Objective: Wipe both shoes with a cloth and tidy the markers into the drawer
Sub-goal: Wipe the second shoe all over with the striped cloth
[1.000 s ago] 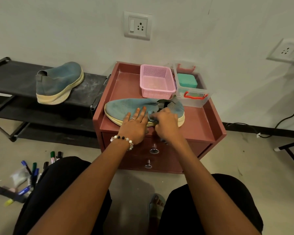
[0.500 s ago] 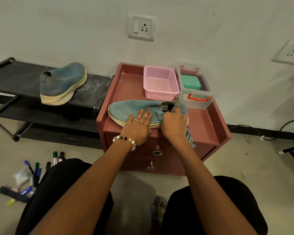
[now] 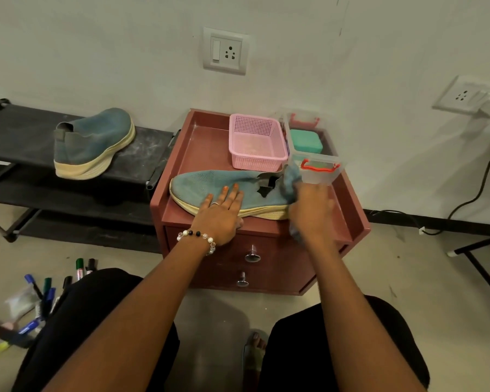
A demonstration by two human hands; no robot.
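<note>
A teal shoe [image 3: 204,183] lies on its side on top of the red drawer cabinet [image 3: 269,250], toe to the left. My left hand [image 3: 221,213] presses flat on its side, fingers straight. My right hand [image 3: 311,213] grips a blue-grey cloth [image 3: 290,178] against the shoe's heel end; the hand is motion-blurred. The second teal shoe [image 3: 94,142] stands on the black rack [image 3: 20,134] at the left. Several markers [image 3: 47,290] lie scattered on the floor at the lower left. Both drawers are closed.
A pink basket [image 3: 256,142] and a clear box with red handles [image 3: 318,165] holding a green case sit at the back of the cabinet top. My knees flank the cabinet front. A black cable runs along the wall at the right.
My right hand has swept the cloth rightward along the shoe, from its middle to its heel. My left hand has stayed pressed on the shoe.
</note>
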